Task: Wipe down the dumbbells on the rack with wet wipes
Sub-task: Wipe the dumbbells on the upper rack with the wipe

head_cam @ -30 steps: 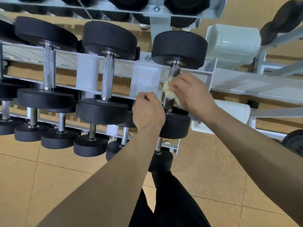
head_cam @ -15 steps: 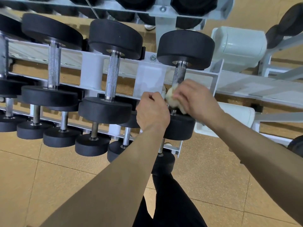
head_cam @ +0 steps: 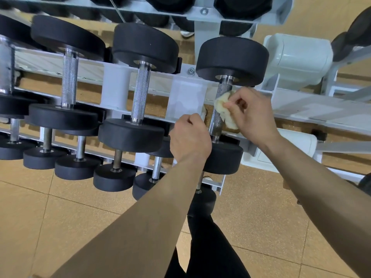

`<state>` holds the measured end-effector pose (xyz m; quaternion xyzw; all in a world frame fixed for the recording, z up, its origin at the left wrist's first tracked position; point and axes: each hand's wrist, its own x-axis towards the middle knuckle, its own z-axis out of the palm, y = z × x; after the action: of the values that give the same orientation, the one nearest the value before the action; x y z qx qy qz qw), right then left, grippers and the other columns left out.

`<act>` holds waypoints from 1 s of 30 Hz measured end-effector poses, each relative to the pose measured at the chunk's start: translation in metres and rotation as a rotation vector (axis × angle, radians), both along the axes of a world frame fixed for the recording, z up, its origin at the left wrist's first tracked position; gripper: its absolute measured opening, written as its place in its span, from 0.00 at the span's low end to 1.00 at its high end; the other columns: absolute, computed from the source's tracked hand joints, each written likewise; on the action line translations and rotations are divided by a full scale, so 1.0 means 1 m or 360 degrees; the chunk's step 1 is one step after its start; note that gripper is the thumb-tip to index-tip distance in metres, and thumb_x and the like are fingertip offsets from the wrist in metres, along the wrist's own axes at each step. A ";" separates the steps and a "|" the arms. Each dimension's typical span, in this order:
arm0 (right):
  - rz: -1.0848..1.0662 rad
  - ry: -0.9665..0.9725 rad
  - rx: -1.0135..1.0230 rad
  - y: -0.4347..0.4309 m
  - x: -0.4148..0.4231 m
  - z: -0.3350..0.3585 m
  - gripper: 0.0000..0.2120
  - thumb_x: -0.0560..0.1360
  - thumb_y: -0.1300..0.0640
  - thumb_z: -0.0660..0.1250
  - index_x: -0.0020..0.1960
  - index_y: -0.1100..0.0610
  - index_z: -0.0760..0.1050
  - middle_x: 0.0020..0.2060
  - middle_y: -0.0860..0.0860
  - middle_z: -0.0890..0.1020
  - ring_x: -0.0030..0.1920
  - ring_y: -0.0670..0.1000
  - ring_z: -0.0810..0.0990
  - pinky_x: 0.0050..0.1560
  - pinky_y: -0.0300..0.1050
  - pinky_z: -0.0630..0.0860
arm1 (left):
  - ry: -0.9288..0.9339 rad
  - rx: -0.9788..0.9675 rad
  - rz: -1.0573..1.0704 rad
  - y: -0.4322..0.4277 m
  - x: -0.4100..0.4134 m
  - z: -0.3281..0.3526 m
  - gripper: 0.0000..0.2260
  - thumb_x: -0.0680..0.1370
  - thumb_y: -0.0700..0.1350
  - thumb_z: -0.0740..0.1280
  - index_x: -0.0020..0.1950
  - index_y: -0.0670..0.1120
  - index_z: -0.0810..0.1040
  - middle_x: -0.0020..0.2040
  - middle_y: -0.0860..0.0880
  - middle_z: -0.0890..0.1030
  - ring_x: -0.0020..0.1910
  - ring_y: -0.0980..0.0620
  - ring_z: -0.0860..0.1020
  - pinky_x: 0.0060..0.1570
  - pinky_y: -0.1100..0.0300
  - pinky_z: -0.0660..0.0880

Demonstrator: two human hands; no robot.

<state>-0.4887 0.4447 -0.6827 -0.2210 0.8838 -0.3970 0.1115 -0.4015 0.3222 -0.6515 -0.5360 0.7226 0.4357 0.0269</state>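
Gym: tiered white rack [head_cam: 115,91] of black dumbbells [head_cam: 144,47] spanning 9 to 3 o'clock; tan tiled floor [head_cam: 60,217] at 6 o'clock.

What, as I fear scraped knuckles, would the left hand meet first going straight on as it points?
Probably the white rack panel just beyond the left hand; depth is unclear.

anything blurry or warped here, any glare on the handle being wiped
Head view: the right hand, wipe and handle are fairly sharp; the far-left dumbbell smears at the frame edge; the wide-angle lens slants the rack rail; light is even, with only small chrome highlights.
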 end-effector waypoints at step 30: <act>-0.0780 -0.0994 -0.0760 -0.010 -0.014 -0.032 0.20 0.75 0.69 0.69 0.36 0.45 0.83 0.41 0.49 0.84 0.45 0.51 0.81 0.50 0.54 0.81 | -0.0027 -0.0056 -0.0022 0.001 -0.002 -0.003 0.16 0.80 0.48 0.57 0.43 0.46 0.83 0.43 0.50 0.83 0.43 0.48 0.79 0.40 0.56 0.71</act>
<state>-0.5028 0.4350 -0.7145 0.1049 0.7179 -0.6517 0.2212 -0.4034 0.3237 -0.6540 -0.5352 0.7335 0.4181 0.0266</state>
